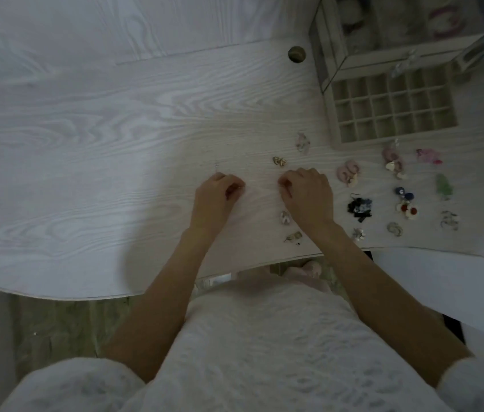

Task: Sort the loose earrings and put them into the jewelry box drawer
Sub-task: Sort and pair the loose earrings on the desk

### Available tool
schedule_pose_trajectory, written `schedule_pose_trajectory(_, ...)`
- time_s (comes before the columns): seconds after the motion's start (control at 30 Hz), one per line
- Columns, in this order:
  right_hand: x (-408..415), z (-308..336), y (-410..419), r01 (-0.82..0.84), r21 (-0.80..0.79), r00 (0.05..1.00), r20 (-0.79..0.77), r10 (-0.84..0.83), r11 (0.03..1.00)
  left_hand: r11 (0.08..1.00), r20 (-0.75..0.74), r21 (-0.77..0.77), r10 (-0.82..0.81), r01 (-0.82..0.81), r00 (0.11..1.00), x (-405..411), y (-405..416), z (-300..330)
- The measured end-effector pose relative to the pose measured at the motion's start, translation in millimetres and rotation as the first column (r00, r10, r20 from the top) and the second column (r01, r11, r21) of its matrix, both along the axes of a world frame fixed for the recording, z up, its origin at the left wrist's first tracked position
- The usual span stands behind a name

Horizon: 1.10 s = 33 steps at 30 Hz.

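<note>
Head view looks down on my two hands resting on the pale wood-grain table point(115, 120). My left hand point(217, 193) lies knuckles up with its fingers curled under; I see nothing between them, though the fingertips are hidden, so I cannot tell for sure. My right hand point(306, 194) sits just beside it, fingers likewise curled toward the palm, and whether they pinch anything I cannot tell. The loose earrings lie scattered to my right: a gold pair point(279, 161) just beyond my right fingers, a pale floral one point(303, 142) farther up, pink hoops point(346, 172), a black cluster point(359, 208), a red-and-white flower pair point(407, 209), a green piece point(444, 185) and a magenta one point(428, 156). Two small ones point(285, 217) lie by my right wrist. The jewelry box drawer point(392, 107), a grid of small compartments, stands pulled out below the jewelry box point(383, 34) at the far right, well apart from both hands.
</note>
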State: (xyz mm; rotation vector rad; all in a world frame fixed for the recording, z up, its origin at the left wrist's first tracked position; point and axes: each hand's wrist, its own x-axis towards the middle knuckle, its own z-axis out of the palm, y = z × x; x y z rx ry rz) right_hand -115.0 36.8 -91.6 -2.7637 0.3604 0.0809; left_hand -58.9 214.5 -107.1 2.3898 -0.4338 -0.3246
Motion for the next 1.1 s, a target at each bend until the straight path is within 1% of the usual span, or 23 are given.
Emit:
schedule_pose_trajectory(0.07, 1, -2, -3, 0.008, -0.036, 1.0, -0.016, -0.008, 0.999, 0.999, -0.017, -0.008, -0.039, 0.039, 0.999, 0, -22, 1)
schedule_pose_trajectory(0.17, 2, 0, -4, 0.005, -0.041, 0.999, -0.05, -0.007, 0.999, 0.997, -0.053, -0.04, -0.063, 0.061, 0.997, -4, -48, 2)
schedule_pose_trajectory(0.33, -3, -1, -5, 0.02, -0.05, 0.998, -0.063, -0.023, 0.999, 1.0, -0.072, -0.027, 0.007, -0.009, 0.997, -12, -51, 0)
schedule_pose_trajectory(0.43, -1, -4, 0, 0.051, -0.001, 0.998, -0.048, -0.051, 0.999, 0.996, -0.114, -0.024, 0.079, -0.082, 0.99, -14, -50, 1)
schedule_pose_trajectory(0.63, 2, -5, 8, 0.106, 0.123, 0.994, -0.018, -0.104, 0.987, 0.996, -0.102, -0.051, 0.069, -0.075, 0.992, -16, -53, 1)
schedule_pose_trajectory(0.7, 2, -4, 8, 0.108, 0.128, 0.994, -0.023, -0.106, 0.986, 0.996, -0.1, -0.053, 0.07, -0.076, 0.993, -17, -53, 0)
schedule_pose_trajectory(0.83, -1, 0, 11, 0.076, 0.088, 0.996, -0.043, -0.072, 0.993, 0.995, -0.106, -0.06, 0.07, -0.077, 0.992, -17, -51, 2)
schedule_pose_trajectory(0.9, -6, 8, 9, 0.06, 0.088, 0.998, -0.01, -0.059, 0.994, 0.999, -0.153, -0.033, 0.034, -0.04, 0.988, -15, -50, 8)
schedule_pose_trajectory(1.0, -21, 26, -6, 0.009, 0.189, 0.997, 0.071, -0.023, 0.982, 0.992, -0.236, 0.096, -0.059, 0.084, 0.97, -13, -44, 22)
schedule_pose_trajectory(1.03, -28, 32, -14, -0.014, 0.225, 0.995, 0.102, -0.009, 0.974, 0.985, -0.238, 0.133, -0.079, 0.113, 0.968, -14, -40, 27)
schedule_pose_trajectory(1.1, -44, 45, -38, -0.044, 0.235, 0.983, 0.186, 0.0, 0.971, 0.981, -0.167, 0.154, -0.096, 0.122, 0.981, -21, -38, 38)
